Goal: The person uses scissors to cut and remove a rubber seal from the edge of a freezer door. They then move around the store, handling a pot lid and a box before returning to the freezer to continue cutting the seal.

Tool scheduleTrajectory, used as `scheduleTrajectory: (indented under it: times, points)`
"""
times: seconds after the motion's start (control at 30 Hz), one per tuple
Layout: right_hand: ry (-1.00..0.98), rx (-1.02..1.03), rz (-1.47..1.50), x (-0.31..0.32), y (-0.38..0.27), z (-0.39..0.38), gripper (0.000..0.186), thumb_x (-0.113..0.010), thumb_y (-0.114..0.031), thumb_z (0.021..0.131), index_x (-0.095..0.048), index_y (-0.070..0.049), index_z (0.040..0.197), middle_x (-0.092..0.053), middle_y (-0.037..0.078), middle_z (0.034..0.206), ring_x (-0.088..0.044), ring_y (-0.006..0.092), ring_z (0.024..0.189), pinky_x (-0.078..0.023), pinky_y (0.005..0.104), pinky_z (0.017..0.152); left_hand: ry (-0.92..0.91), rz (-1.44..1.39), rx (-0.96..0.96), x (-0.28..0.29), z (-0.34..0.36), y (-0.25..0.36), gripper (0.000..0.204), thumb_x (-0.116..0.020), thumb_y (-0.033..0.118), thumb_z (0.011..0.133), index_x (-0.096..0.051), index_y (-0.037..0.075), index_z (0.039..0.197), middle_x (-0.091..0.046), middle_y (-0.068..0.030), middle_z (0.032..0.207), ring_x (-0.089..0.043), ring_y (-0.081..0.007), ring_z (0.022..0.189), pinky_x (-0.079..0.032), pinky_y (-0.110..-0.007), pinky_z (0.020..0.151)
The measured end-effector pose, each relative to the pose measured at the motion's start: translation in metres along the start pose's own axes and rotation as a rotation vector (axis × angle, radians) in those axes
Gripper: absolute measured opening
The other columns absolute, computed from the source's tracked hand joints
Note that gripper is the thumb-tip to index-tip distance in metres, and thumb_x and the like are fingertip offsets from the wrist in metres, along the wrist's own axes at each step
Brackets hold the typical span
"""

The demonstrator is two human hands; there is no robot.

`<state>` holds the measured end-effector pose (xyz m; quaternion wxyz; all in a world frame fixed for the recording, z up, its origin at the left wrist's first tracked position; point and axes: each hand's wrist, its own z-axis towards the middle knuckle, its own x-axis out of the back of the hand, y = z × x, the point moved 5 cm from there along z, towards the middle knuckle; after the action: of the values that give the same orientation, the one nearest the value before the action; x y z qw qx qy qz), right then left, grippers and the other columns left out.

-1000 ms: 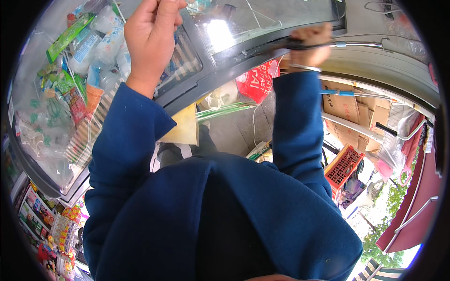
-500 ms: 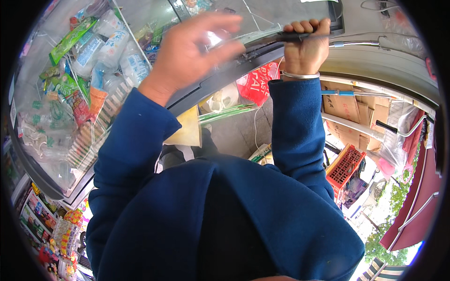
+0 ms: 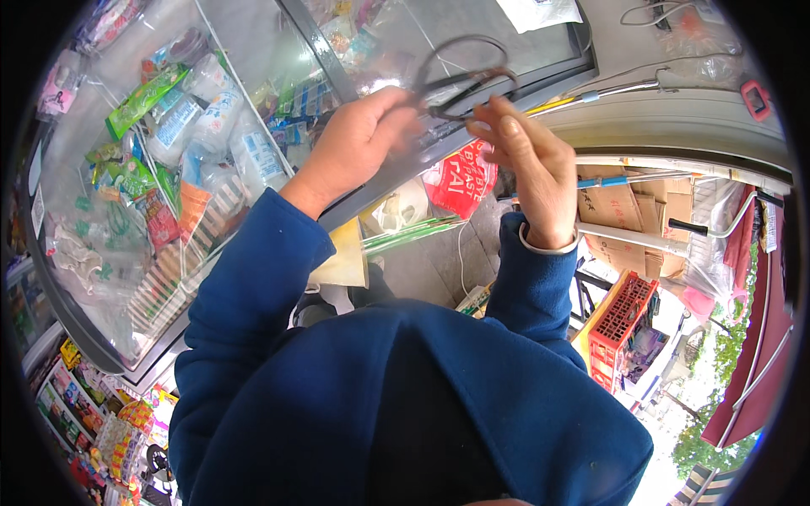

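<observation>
My left hand (image 3: 354, 143) is over the dark frame of a glass-topped display case (image 3: 312, 59) holding plastic-wrapped packets and bottle-shaped packs (image 3: 215, 118); its fingertips are motion-blurred beside a dark looped cord (image 3: 447, 83). My right hand (image 3: 540, 177), with a light band at the wrist, has curled fingers gripping the lower part of that loop at the case's front edge. Below the hands hangs a red printed bag (image 3: 456, 185).
A red plastic crate (image 3: 620, 329) and flattened cardboard (image 3: 612, 211) are at the right, near an awning (image 3: 751, 363). Colourful goods (image 3: 110, 422) stand lower left. Yellow board (image 3: 337, 261) and thin green sticks (image 3: 413, 232) sit below the case edge.
My right hand has come down from the case's frame with the dark thing, now visible as a loop. My left hand swung rightward from the top and now sits lower, beside it.
</observation>
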<state>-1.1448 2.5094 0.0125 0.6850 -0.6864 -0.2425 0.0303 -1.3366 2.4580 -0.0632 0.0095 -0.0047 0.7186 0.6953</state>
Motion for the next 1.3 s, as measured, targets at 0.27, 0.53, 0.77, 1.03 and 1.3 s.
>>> scheduleTrajectory:
  times: [0.27,0.53,0.77,1.03,1.3]
  points:
    - [-0.240,0.019,1.057,-0.025,0.032,0.055,0.054,-0.046,-0.041,0.094,-0.041,-0.002,0.132,-0.056,0.015,0.118,-0.053,0.0284,0.110,-0.044,0.0480,0.089,-0.147,-0.328,0.091,-0.006,0.001,-0.003,0.030,-0.046,0.022,0.097,-0.055,0.000,0.115,-0.061,-0.0037,0.087,-0.048,-0.0035,0.062,-0.040,-0.018,0.056]
    - [-0.278,-0.018,1.188,-0.041,0.038,0.058,0.058,-0.043,-0.042,0.094,-0.042,0.003,0.130,-0.057,0.015,0.114,-0.052,0.0345,0.113,-0.043,0.0503,0.093,-0.143,-0.181,0.079,-0.005,0.003,-0.008,0.030,-0.046,0.021,0.097,-0.055,-0.001,0.116,-0.062,-0.0031,0.089,-0.049,-0.0030,0.064,-0.041,-0.018,0.058]
    - [-0.039,0.094,0.952,0.001,0.051,0.072,0.043,-0.041,-0.039,0.097,-0.050,-0.002,0.116,-0.053,0.003,0.077,-0.059,0.0246,0.082,-0.045,0.0383,0.078,0.116,-0.106,-0.139,0.007,0.008,-0.004,0.030,-0.051,0.022,0.095,-0.056,0.003,0.118,-0.064,-0.0068,0.100,-0.059,-0.0095,0.084,-0.046,-0.023,0.072]
    - [0.139,-0.129,0.763,0.052,0.093,0.102,0.038,-0.049,-0.035,0.095,-0.050,0.001,0.106,-0.056,0.004,0.078,-0.061,0.0244,0.083,-0.050,0.0384,0.069,0.272,-0.309,-0.108,0.029,0.006,-0.003,0.024,-0.056,0.019,0.092,-0.061,0.003,0.110,-0.065,-0.0063,0.097,-0.059,-0.0102,0.081,-0.048,-0.024,0.071]
    - [0.144,-0.033,0.599,0.046,0.076,0.109,0.034,-0.047,-0.038,0.096,-0.052,-0.005,0.102,-0.056,0.002,0.079,-0.061,0.0200,0.082,-0.047,0.0303,0.063,0.362,-0.261,-0.151,0.039,0.005,0.000,0.022,-0.056,0.018,0.092,-0.062,0.002,0.107,-0.065,-0.0048,0.091,-0.058,-0.0074,0.075,-0.047,-0.023,0.069]
